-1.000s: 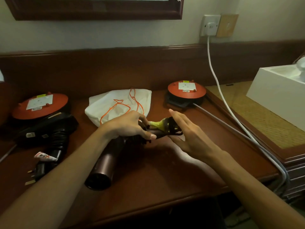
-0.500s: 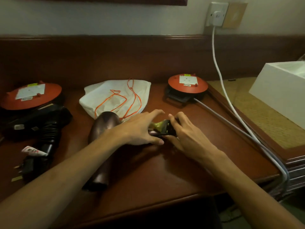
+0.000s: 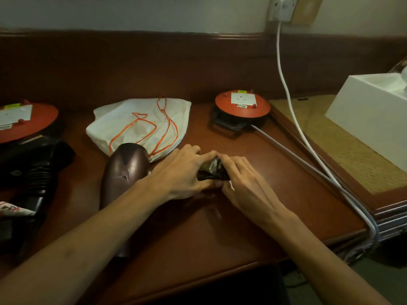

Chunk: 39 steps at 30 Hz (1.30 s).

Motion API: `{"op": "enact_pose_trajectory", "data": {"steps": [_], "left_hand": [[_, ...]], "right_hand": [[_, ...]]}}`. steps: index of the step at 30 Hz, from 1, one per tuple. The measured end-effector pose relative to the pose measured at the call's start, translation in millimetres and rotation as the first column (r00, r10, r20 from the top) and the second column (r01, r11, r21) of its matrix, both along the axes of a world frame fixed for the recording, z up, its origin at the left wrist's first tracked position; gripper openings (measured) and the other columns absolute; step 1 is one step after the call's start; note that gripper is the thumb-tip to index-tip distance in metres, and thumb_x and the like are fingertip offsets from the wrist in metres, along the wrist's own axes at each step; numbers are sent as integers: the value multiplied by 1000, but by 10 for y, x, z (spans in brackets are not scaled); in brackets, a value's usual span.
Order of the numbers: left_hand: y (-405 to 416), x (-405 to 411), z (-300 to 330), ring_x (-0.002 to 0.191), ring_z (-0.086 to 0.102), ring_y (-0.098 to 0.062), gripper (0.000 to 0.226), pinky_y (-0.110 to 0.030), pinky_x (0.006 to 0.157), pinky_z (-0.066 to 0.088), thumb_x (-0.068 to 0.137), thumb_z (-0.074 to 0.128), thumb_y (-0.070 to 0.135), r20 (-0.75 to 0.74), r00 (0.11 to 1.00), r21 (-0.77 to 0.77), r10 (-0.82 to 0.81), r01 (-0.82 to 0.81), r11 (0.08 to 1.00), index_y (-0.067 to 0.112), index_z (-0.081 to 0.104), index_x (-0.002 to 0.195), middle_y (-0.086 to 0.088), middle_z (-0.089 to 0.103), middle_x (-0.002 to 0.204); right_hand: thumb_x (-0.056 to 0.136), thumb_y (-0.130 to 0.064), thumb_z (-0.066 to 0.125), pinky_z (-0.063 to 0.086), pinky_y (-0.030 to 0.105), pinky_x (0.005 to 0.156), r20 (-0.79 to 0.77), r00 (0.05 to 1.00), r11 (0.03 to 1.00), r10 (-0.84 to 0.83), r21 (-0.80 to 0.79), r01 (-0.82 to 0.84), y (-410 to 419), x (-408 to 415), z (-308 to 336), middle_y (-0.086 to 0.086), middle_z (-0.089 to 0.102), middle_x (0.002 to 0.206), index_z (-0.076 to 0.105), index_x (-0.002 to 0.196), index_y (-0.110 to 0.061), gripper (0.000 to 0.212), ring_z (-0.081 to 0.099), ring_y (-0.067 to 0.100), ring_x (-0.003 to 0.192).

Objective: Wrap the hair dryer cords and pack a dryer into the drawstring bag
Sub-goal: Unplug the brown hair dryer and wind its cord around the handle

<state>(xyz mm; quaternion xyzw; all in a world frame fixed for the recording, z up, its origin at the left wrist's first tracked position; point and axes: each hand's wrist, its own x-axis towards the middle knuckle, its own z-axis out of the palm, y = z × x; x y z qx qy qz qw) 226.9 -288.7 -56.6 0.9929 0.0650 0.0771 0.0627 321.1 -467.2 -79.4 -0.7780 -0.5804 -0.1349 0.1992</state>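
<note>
**Cord bundle could spring loose at the handle**

Both hands meet over the table: the left hand [image 3: 182,172] and right hand [image 3: 242,183] curl around a dark cord bundle [image 3: 212,172], apparently wound at the handle of the brown hair dryer [image 3: 123,172], though the hands hide most of it. If either grip eases, the coils may unwind. The drawstring bag [image 3: 141,126] lies just behind, unopened; fumbling it one-handed risks the same.
</note>
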Motion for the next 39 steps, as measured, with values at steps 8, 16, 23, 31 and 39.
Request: {"op": "enact_pose_trajectory", "data": {"steps": [8, 16, 23, 31, 39], "left_hand": [[-9, -1, -9, 105, 43, -15, 77, -35, 94, 37, 88, 50, 74, 21, 1000, -41, 16, -15, 999, 37, 32, 152, 4, 47, 112], [-13, 17, -37, 109, 49, -18, 65, -44, 101, 36, 92, 43, 70, 32, 999, 62, 3, -5, 998, 37, 34, 147, 4, 52, 114], [-52, 28, -27, 102, 51, -16, 64, -43, 97, 35, 91, 45, 72, 86, 996, 71, 4, -10, 997, 33, 39, 141, 6, 55, 108], [-23, 24, 1, 104, 51, -12, 55, -40, 95, 31, 85, 63, 56, 162, 986, -17, -46, 49, 999, 34, 49, 134, 12, 65, 114], [-5, 34, 13, 105, 50, -14, 65, -43, 100, 31, 82, 66, 55, 124, 991, -26, -46, 49, 998, 32, 49, 140, 8, 65, 113]], "right_hand": [[85, -8, 74, 49, 12, 89, -174, 984, 997, 32, 80, -19, -11, -1, 69, 16, 44, 132, 51, 136, 1, 57, 56, 22, 110], [91, -20, 59, 49, 34, 81, -43, 999, 969, 16, -246, -26, 97, 100, 358, 7, 59, 106, 61, 110, -7, 23, 51, 21, 96], [84, -15, 71, 49, 24, 88, -255, 967, 999, 4, -48, -17, 59, 119, 327, -1, 59, 118, 54, 130, -14, 49, 55, 14, 104], [82, -23, 78, 50, 21, 83, -227, 974, 999, 17, -40, -26, 23, 161, 372, 3, 59, 120, 54, 134, -12, 59, 53, 11, 97], [85, -14, 74, 56, 34, 83, 4, 996, 995, 84, -56, -83, -35, 97, 257, 15, 66, 114, 54, 131, 0, 52, 63, 27, 99]]}}
